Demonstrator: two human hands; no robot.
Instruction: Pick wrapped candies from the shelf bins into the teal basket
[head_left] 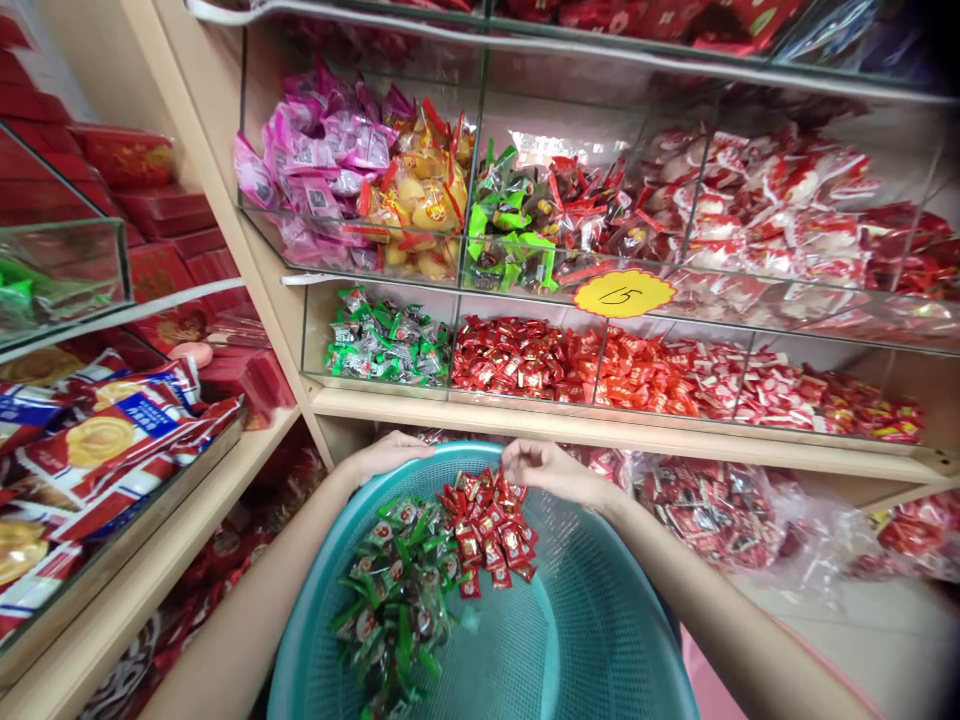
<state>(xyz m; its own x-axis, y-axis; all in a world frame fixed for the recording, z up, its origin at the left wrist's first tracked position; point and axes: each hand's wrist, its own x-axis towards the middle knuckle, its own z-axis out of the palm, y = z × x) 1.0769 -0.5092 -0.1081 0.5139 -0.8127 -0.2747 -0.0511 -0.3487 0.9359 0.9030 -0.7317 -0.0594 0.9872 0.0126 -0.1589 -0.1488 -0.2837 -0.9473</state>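
Note:
A teal plastic mesh basket [600, 600] is tilted below the shelves. My left hand [390, 453] is closed over its far rim, left of the middle. On the right of that rim, my right hand [551, 470] has its fingers curled inward, right above a heap of small red-wrapped candies [491, 530] in the basket. Whether a candy is between those fingers is hidden. Green-wrapped candies [397, 590] lie to the left of the red ones, along the basket's left inner side.
Glass-fronted bins hold green-and-white candies [390, 340], red candies [510, 355] and orange-red candies [645, 370]. Above them is a yellow price tag [624, 293] reading 15. A wooden shelf edge [600, 430] runs just beyond the basket. Packaged cookies [105, 440] fill a left-side shelf.

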